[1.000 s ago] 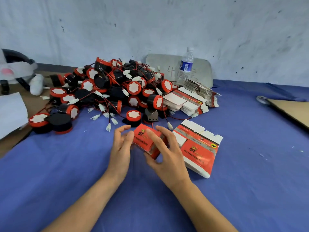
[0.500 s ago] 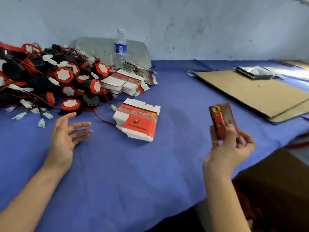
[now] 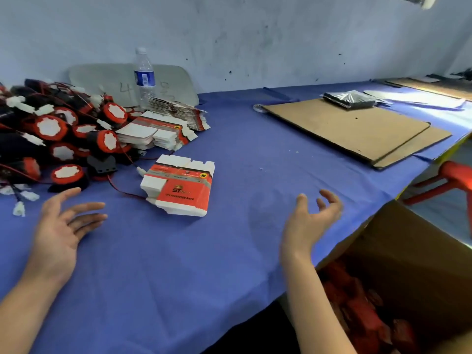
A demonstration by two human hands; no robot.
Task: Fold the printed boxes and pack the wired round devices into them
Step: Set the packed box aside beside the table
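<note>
A heap of round red-and-black wired devices (image 3: 58, 134) lies at the left of the blue table (image 3: 229, 238). A bundle of flat red-and-white printed boxes (image 3: 180, 186) sits in the middle, with more flat stacks (image 3: 155, 134) behind it. My left hand (image 3: 61, 226) hovers palm-up near the heap, fingers spread, holding nothing. My right hand (image 3: 310, 221) is raised near the table's right edge, fingers loosely curled and empty. Below it stands a brown carton (image 3: 408, 264) with blurred red packed boxes (image 3: 362, 312) inside.
A water bottle (image 3: 144, 77) stands by the wall, in front of a grey board (image 3: 102, 84). Cardboard sheets (image 3: 357, 129) with a silver bag (image 3: 350, 98) lie at the right. A red stool (image 3: 449, 180) stands beyond the table edge.
One second ago both hands held a folded box. My right hand carried it rightward, and now that hand is empty above the carton. My left hand stayed open near the heap.
</note>
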